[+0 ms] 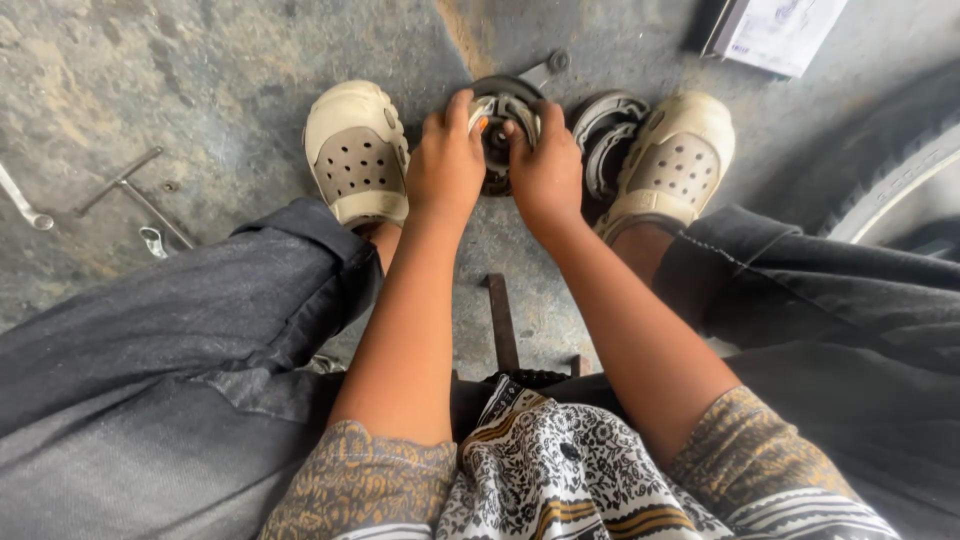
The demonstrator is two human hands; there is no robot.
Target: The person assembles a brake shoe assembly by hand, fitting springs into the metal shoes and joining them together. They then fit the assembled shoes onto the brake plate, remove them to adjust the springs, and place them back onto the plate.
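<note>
I sit low over a stained concrete floor, both arms stretched forward between my knees. My left hand (447, 160) and my right hand (545, 165) grip a round dark metal brake plate (497, 100) with curved silvery shoes, which stands on the floor between my feet. The fingers of both hands curl over its upper part. A second pair of curved brake shoes (604, 135) lies just to the right, against my right shoe (675, 160). My left shoe (357, 150) sits to the left of the plate.
A T-shaped metal wrench (135, 195) and a spanner (25, 208) lie on the floor at the left. A tyre (890, 170) curves in at the right edge. A white box (778, 32) sits at the top right. A rusty metal bar (502, 320) lies between my legs.
</note>
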